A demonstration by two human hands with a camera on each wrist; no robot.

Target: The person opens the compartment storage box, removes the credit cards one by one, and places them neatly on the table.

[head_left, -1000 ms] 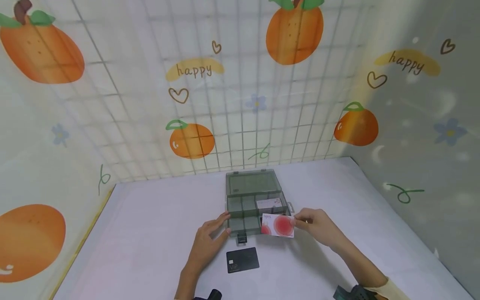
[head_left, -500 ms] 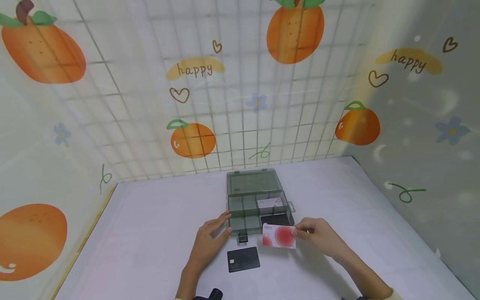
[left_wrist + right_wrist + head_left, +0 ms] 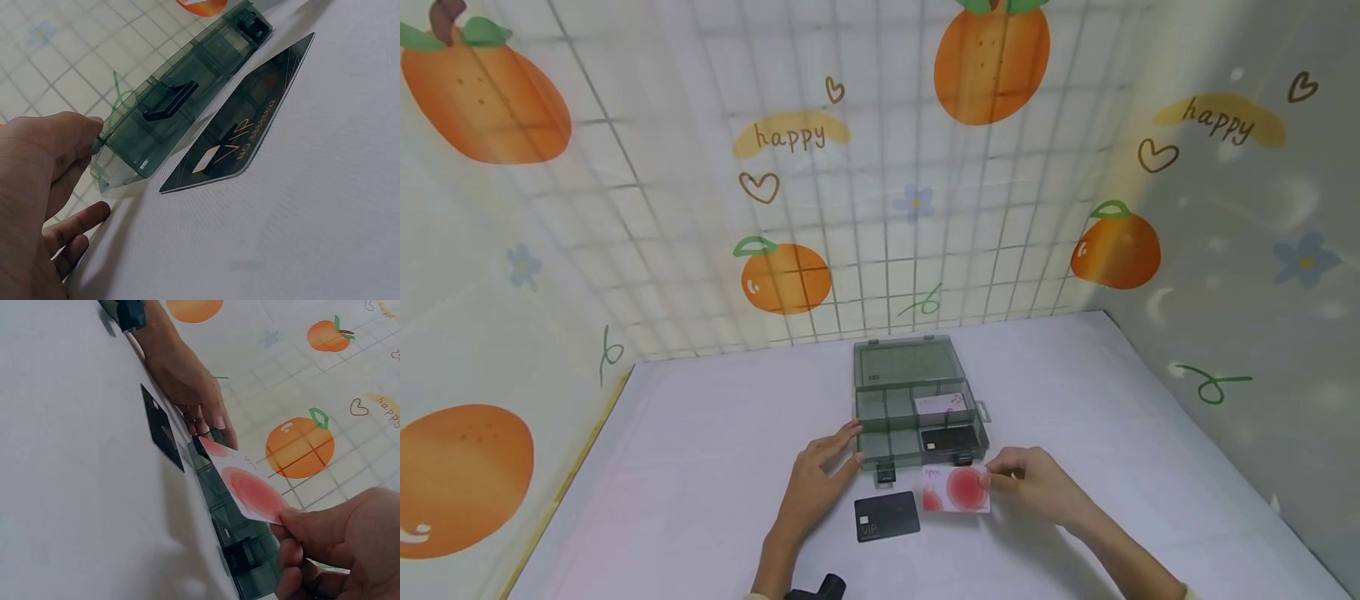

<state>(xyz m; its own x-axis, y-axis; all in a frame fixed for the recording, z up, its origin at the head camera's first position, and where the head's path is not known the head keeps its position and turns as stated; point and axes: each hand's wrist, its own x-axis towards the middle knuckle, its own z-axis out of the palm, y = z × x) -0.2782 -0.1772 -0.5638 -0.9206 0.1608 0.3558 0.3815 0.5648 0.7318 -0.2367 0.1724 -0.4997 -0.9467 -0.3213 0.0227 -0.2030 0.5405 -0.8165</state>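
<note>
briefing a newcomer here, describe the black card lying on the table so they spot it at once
On the white table, find the see-through green box with its lid open. On its near side, left of the red-and-white card that the right hand holds, lies a flat black card. It reads VIP, and unlike the other black card, it lies outside the box.

Soft light, dimmer wrist views.

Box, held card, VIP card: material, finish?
Box: likely hard plastic, smooth; tinted green, see-through walls.
Held card: coated paper or thin plastic, can't tell; smooth, flat though pinched at one end.
VIP card: probably plastic, glossy; its face mirrors the box.
</note>
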